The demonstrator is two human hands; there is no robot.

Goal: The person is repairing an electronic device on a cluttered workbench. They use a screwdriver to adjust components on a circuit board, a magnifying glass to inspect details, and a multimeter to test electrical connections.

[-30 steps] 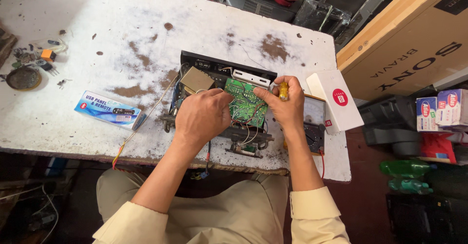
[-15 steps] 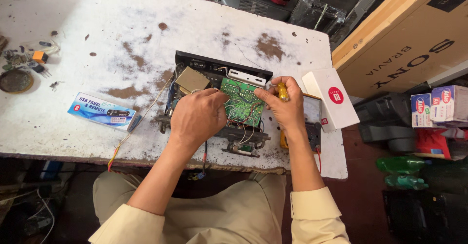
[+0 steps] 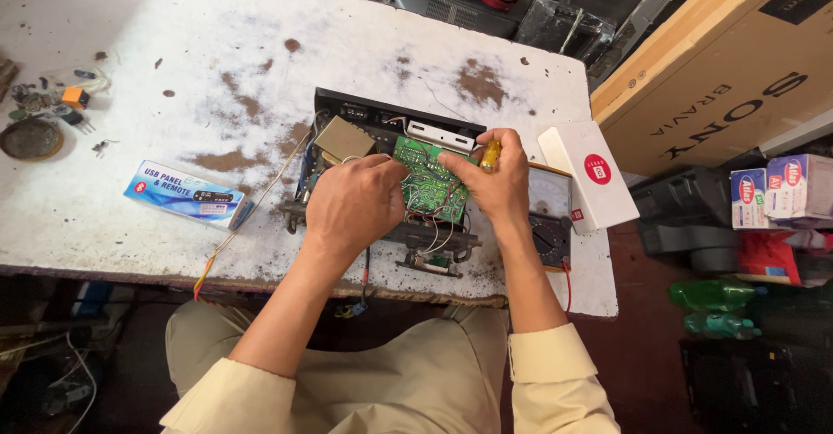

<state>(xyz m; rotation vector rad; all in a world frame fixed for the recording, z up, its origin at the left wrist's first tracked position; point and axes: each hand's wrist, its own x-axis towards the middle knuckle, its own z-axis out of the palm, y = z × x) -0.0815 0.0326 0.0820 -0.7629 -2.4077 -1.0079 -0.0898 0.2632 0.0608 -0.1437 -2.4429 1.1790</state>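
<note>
Right hand (image 3: pixel 496 187) grips a yellow-handled screwdriver (image 3: pixel 490 155), tip hidden; left hand (image 3: pixel 354 208) covers green circuit board (image 3: pixel 430 182), grip unclear.

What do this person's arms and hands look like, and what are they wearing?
Both hands, the left hand and right hand, are bare, with no gloves, rings or watch showing. Pale cream sleeves are rolled up near the elbows, leaving the forearms uncovered.

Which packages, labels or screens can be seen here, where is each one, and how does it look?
Small carton: left of the hands, flat, blue and white.
White box: table's right edge, oblong, round red label.
Large cardboard carton: upper right, brown, dark print.
Small boxes: far right, white with red and blue.
Meter dial: beside the right hand, pale.
</note>
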